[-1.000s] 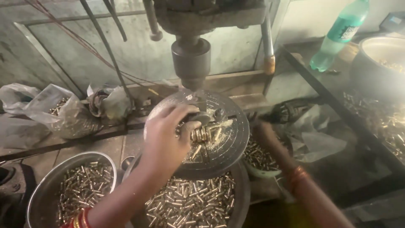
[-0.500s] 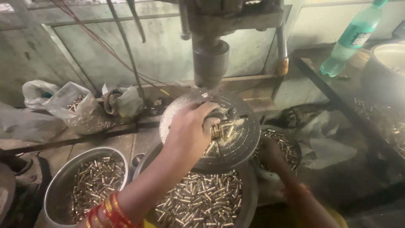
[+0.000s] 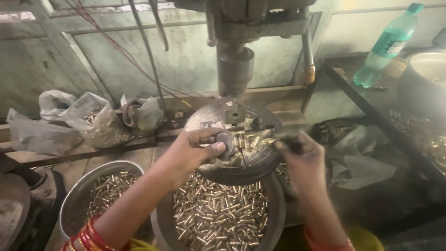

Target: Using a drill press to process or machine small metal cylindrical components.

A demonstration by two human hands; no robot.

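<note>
Brass pieces (image 3: pixel 248 139), small and tube-shaped, lie loose on the round table (image 3: pixel 260 162) of a drill press (image 3: pixel 235 69), right under its spindle. The left hand (image 3: pixel 197 148) rests on the table's near left edge, thumb and fingers closed around a small dark knob (image 3: pixel 226 143) beside the pieces. The right hand (image 3: pixel 302 155) is at the table's right edge, fingers curled shut on a thin dark tool (image 3: pixel 278 138) whose tip points in toward the pieces; the tool is blurred and its kind cannot be told. A small block (image 3: pixel 233 112) stands on the table behind the pieces, below the spindle.

Just under the table's front sits a round pan (image 3: pixel 278 204) heaped with more brass pieces. To its left, close by, a second steel bowl (image 3: pixel 74 200) holds another batch. Red bangles (image 3: pixel 88 234) ring the left wrist at the lower edge of the view.

Further back on the left, crumpled plastic bags (image 3: pixel 88 121) lie on a bench against the wall, with cables (image 3: pixel 139 51) hanging above them. At the far right a green bottle (image 3: pixel 388 44) stands on a dark shelf, next to a large pot (image 3: pixel 425 76).
</note>
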